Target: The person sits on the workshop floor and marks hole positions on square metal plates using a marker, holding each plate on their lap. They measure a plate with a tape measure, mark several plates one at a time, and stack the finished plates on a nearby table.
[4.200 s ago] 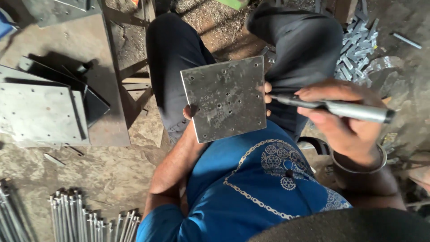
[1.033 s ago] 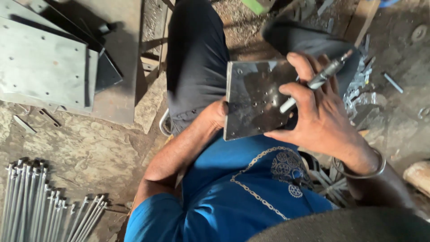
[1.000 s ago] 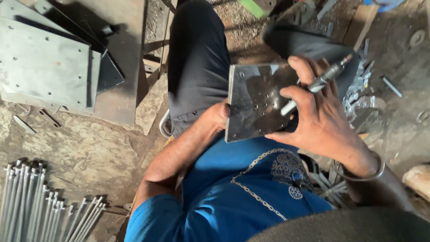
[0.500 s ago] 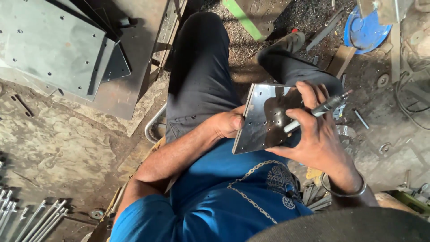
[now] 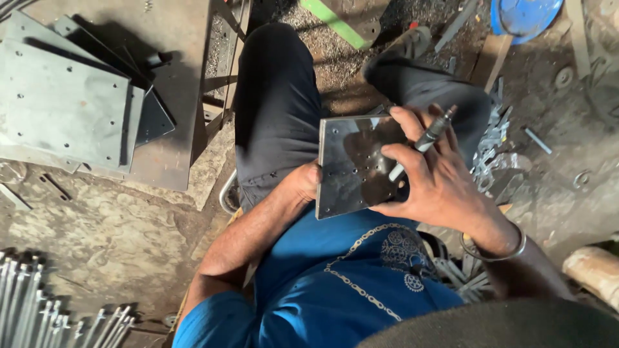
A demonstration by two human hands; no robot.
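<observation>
I sit with a square grey steel plate (image 5: 351,171), drilled with several small holes, propped on my lap. My left hand (image 5: 302,183) grips the plate's left edge from below. A silver marker pen (image 5: 429,136) is held in my right hand (image 5: 438,187), which lies across the plate's right side. The pen's tip rests on the plate's face near the holes. A metal bangle (image 5: 495,248) circles my right wrist.
A stack of larger drilled steel plates (image 5: 64,109) lies on a rusty bench (image 5: 174,77) at the upper left. Threaded rods (image 5: 39,316) lie at the lower left. Small metal pieces (image 5: 493,145) are heaped by my right knee. A blue dish (image 5: 525,16) and a green bar (image 5: 335,24) are ahead.
My right hand has come from beside the plate onto its face, bringing the pen's tip to the surface. The plate has tilted and sunk towards my lap, and my view has shifted.
</observation>
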